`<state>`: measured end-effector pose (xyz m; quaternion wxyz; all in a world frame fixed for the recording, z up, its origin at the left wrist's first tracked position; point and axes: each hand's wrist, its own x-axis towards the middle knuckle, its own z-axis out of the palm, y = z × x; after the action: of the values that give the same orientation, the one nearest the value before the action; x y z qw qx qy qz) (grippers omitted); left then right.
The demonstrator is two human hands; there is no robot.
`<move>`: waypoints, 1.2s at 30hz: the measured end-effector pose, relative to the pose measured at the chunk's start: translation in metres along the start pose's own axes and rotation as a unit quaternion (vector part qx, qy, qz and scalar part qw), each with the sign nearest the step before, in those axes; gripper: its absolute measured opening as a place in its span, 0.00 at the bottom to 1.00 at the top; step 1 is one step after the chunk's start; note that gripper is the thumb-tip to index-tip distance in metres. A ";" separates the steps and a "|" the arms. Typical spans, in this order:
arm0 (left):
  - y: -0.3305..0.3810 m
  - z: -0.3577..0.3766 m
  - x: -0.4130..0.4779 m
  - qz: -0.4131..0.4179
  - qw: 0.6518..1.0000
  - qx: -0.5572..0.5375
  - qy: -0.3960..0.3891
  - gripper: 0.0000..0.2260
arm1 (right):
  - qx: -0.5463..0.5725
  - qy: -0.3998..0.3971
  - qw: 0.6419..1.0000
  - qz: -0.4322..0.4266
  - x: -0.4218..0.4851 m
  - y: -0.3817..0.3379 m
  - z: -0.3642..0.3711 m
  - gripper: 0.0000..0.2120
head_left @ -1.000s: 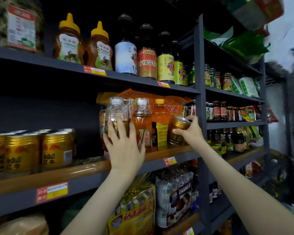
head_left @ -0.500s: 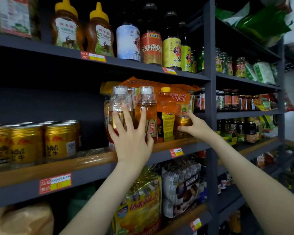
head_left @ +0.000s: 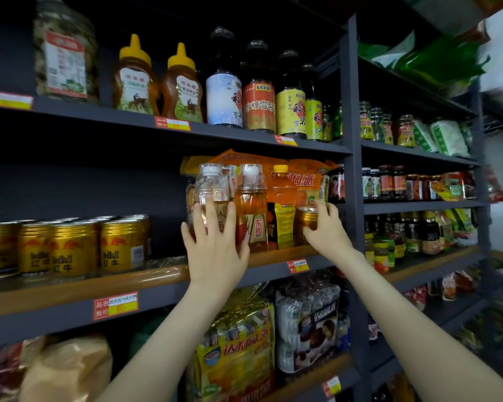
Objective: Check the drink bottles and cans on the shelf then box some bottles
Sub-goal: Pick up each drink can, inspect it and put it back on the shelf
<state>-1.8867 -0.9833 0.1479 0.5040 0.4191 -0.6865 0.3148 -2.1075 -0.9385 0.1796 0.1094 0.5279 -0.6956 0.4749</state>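
You're likely mid-check: your left hand (head_left: 215, 248) spreads flat on the clear-capped bottle (head_left: 211, 190) under its fingers, and your right hand (head_left: 328, 230) curls round the gold can (head_left: 304, 224) (standing on the shelf (head_left: 128, 281)). The next move probably needs a label-turning twist.

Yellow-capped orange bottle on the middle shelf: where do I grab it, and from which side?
Probably the neck under the cap, from the front. The yellow-capped orange bottle stands upright, hemmed in low by the amber bottle and the gold can in the right hand; its narrow top stands clear.
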 end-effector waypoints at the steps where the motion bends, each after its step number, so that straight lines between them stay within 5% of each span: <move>1: -0.002 -0.005 -0.001 0.006 1.000 -0.007 0.004 0.31 | 0.000 0.031 0.999 -0.008 -0.008 -0.006 0.000 0.32; 8: -0.043 -0.052 -0.011 0.029 0.999 -0.014 0.028 0.25 | 0.040 0.127 0.980 -0.148 -0.070 -0.089 0.007 0.26; 18: -0.184 -0.134 -0.044 -0.011 0.997 0.079 -0.011 0.22 | 0.095 -0.075 0.941 -0.316 -0.143 -0.239 0.084 0.26; 26: -0.278 -0.160 -0.068 0.071 0.991 0.115 -0.014 0.24 | -0.036 -0.080 0.981 -0.171 -0.141 -0.321 0.148 0.30; 32: -0.297 -0.155 -0.078 0.111 0.991 0.069 -0.042 0.22 | 0.064 -0.067 0.984 -0.151 -0.156 -0.343 0.154 0.23; 36: -0.296 -0.161 -0.084 0.112 0.993 0.018 -0.027 0.21 | 0.120 0.024 0.975 -0.185 -0.181 -0.347 0.152 0.23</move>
<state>-1.5416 -0.9578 0.1181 0.4389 0.3569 -0.7369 0.3700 -1.6876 -0.9395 0.1709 0.1482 0.6452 -0.5208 0.5389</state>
